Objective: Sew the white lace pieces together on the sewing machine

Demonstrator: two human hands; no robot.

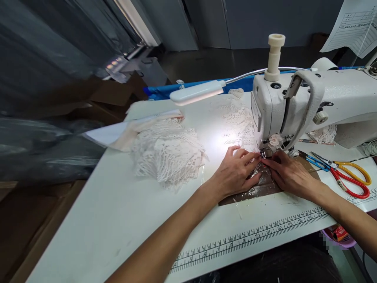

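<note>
White lace under the sewing machine [312,102], two bare hands attending.
Heaped lace [167,153], white, openwork: well left of the machine. Lamp [197,92], white, lit, flexible neck: left of the machine's head. Left hand [237,169]: palm down, just left of the machine's presser foot, thumb apart from the fingers, fingertips near the foot. Lace piece [240,122]: left of the machine's head, running toward its foot, partly hidden by that hand. Right hand [294,175]: in front of the machine's foot, thumb and forefinger near together; cannot tell whether they pinch anything. Scissor handles [335,174], red and yellow: front right of the machine's head.
</note>
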